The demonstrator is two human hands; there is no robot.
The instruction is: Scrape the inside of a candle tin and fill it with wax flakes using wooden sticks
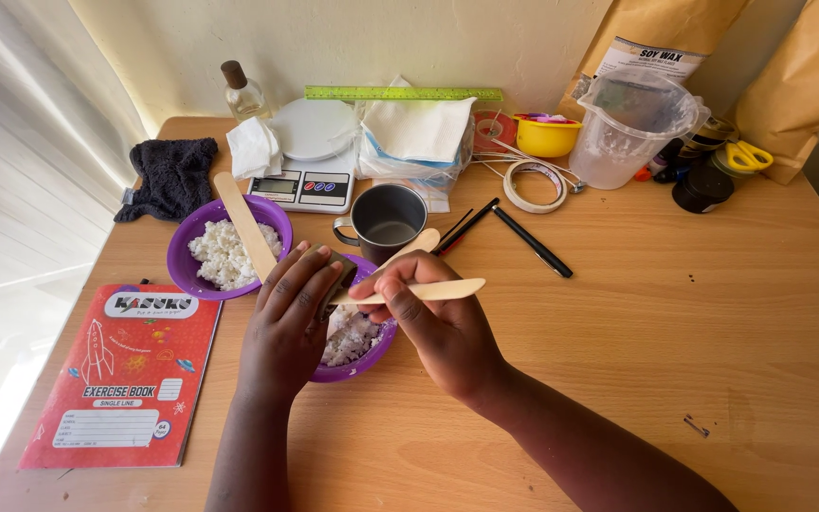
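On the wooden table (pixel 618 332), by container and hand:

Near bowl (pixel 378 347): purple, holds white flaky bits; it sits under both hands, just in front of the mug.
Far bowl (pixel 185 248): purple, holds the same white flakes, with a flat stick (pixel 245 224) leaning in it.
Mug (pixel 386 221): grey metal, contents too dim to tell.
Jug (pixel 629 126): clear plastic, looks to hold nothing.
Yellow cup (pixel 546 138): small bits inside, unclear.
Left hand (pixel 286 327): fingers curled over a small dark tin (pixel 340 272) at the near bowl's rim.
Right hand (pixel 438 322): closed, pinching a wooden spatula (pixel 428 290) held level above the near bowl.
Scale (pixel 307 156): behind the bowls, pan bare.
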